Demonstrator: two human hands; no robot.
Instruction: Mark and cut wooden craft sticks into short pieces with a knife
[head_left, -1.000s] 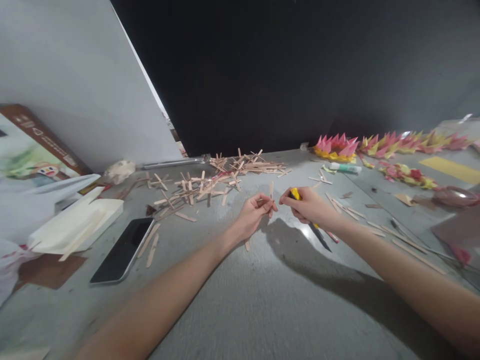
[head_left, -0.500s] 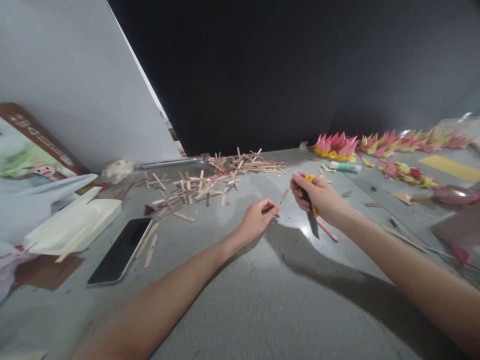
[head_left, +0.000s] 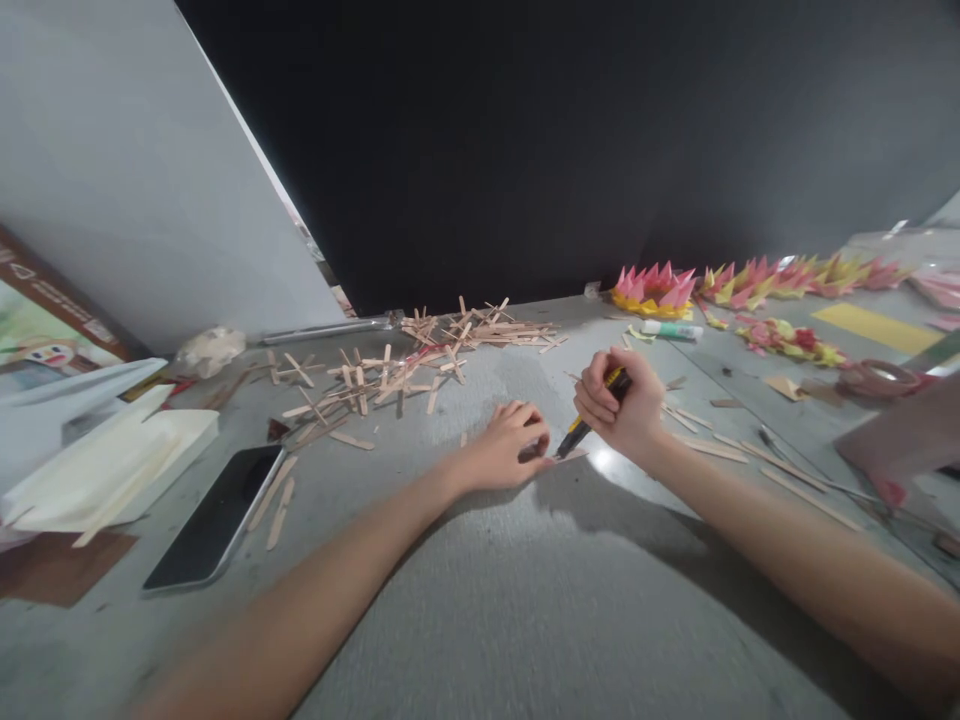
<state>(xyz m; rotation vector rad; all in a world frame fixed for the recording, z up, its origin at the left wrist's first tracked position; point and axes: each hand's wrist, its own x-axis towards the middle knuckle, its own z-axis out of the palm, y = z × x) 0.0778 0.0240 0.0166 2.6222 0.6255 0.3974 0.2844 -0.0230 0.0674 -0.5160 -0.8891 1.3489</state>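
Pinning a short wooden stick (head_left: 574, 455) to the desk (head_left: 480, 610), the left hand (head_left: 510, 445) lies on the wearer's side of the stick pile (head_left: 480, 335). Its fingers arch, with thumb and forefinger apparently brought together on one end of the stick, though the exact contact is partly hidden. The right hand (head_left: 619, 400), nearer the wearer and to the right of the pile, is closed in a fist around a yellow and black utility knife (head_left: 581, 428). The knife slants down, its tip at the stick, just beside the left thumb; whether the blade has bitten into the wood is too small to tell.

As for progress, this piece looks to be in mid-work, since no clean separation shows at the knife tip. Many sticks in the pile stand crossed over one another, and I would judge those as already handled, but cannot tell whether they are joined. Several loose sticks (head_left: 712, 450) lie well to the right of the pile and seem untouched so far. A phone (head_left: 214, 515) rests to the pile's left, towards the wearer; a glue stick (head_left: 671, 330) and pink-and-yellow paper petals (head_left: 654, 290) sit to its right.
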